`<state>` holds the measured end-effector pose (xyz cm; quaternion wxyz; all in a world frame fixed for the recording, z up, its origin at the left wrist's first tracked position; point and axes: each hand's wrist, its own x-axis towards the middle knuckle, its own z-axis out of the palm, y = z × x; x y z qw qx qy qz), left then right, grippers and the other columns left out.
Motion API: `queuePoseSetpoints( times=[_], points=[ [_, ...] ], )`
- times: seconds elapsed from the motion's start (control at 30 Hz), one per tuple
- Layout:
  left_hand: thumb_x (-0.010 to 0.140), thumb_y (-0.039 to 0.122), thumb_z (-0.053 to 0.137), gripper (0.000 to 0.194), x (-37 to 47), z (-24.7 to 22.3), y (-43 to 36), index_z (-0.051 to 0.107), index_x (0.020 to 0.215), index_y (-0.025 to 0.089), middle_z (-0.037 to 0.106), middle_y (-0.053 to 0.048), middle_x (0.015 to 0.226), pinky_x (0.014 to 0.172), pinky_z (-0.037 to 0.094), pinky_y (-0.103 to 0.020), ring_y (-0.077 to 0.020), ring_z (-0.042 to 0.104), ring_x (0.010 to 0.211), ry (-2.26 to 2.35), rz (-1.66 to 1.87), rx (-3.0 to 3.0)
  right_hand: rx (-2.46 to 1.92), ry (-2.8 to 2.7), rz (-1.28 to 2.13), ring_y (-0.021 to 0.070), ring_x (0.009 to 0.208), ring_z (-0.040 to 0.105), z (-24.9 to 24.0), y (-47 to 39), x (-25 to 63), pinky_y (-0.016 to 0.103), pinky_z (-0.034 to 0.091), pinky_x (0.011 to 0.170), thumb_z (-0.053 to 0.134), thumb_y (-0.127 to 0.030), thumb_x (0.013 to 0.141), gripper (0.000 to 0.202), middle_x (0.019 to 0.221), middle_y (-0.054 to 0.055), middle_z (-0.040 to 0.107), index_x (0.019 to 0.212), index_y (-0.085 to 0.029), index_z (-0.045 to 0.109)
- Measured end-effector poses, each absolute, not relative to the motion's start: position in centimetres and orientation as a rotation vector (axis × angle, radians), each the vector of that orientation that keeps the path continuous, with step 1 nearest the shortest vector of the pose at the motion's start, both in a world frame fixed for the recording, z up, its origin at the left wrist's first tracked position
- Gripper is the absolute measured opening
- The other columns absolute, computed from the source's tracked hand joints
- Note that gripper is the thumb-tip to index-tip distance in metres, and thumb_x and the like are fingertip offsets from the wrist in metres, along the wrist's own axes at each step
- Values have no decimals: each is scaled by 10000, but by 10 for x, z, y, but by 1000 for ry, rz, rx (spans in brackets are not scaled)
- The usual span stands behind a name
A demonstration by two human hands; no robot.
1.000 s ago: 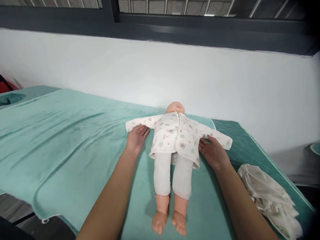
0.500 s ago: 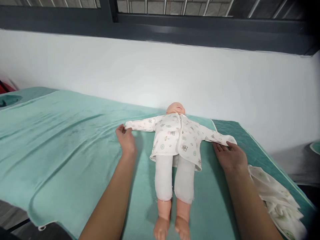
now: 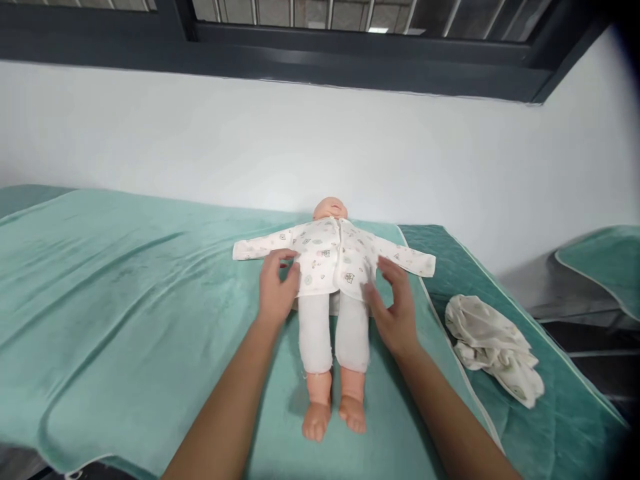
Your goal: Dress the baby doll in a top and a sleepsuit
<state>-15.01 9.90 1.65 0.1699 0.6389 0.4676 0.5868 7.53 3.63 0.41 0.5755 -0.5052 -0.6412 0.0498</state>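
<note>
Doll (image 3: pixel 352 333) on its back, head toward twelve o'clock, feet toward six: in the head view it lies on a pale green sheet (image 3: pixel 150 320), the sleeves of its jacket (image 3: pixel 320 257) spread to ten and two, seemingly so both sides stay reachable. At the jacket's nine-o'clock edge the left hand (image 3: pixel 277 293), and at three the right hand (image 3: pixel 397 310), hold their fingers curved and well parted, gripping nothing; whether they brush the jacket, I can't tell. Crumpled cloth (image 3: pixel 493 347) sits at four, probably there to leave elbow room.
</note>
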Motion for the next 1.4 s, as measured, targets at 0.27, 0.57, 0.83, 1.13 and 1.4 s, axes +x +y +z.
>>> queuePoseSetpoints(
  times=[0.27, 0.57, 0.83, 1.13, 1.4],
  points=[
    [827, 217, 650, 285, -147, 15, 55, 625, 1109, 247, 513, -62, 1133, 1008, 434, -383, -214, 516, 1117, 1230, 1370, 2192, -1236, -1683, 87, 216, 1035, 570, 0, 19, 72, 392, 511, 888, 669, -338, 882, 288, 1121, 85, 553, 1149, -242, 620],
    [886, 252, 576, 139, -141, 14, 60, 664, 992, 231, 580, -52, 1026, 876, 459, -335, -198, 558, 988, 1283, 1408, 2149, -1264, -1648, 73, 183, 904, 585, 4, 28, 67, 338, 474, 821, 550, -301, 952, 148, 951, 54, 639, 977, -217, 670],
    [828, 362, 639, 203, -159, 4, 75, 554, 928, 208, 577, -2, 863, 622, 475, -252, -124, 564, 711, 1182, 1775, 787, -1028, -701, 777, 101, 591, 447, -1, 39, 91, 240, 406, 575, 649, -447, 830, 241, 684, -67, 477, 820, -222, 563],
    [854, 378, 601, 365, -161, 5, 65, 523, 1183, 240, 543, -45, 1035, 754, 504, -296, -153, 563, 882, 1586, 1820, 1110, -1113, -768, 690, 123, 682, 528, -1, 36, 97, 258, 439, 623, 634, -439, 833, 298, 830, -14, 600, 1025, -211, 643],
    [793, 352, 665, 303, -158, -3, 77, 654, 1055, 202, 584, -133, 1218, 1074, 332, -540, -337, 472, 1221, 1948, 1385, 1871, -1463, -1314, 359, 192, 847, 556, -4, 38, 89, 335, 463, 761, 660, -491, 831, 408, 995, 67, 610, 1098, -183, 674]
  ],
)
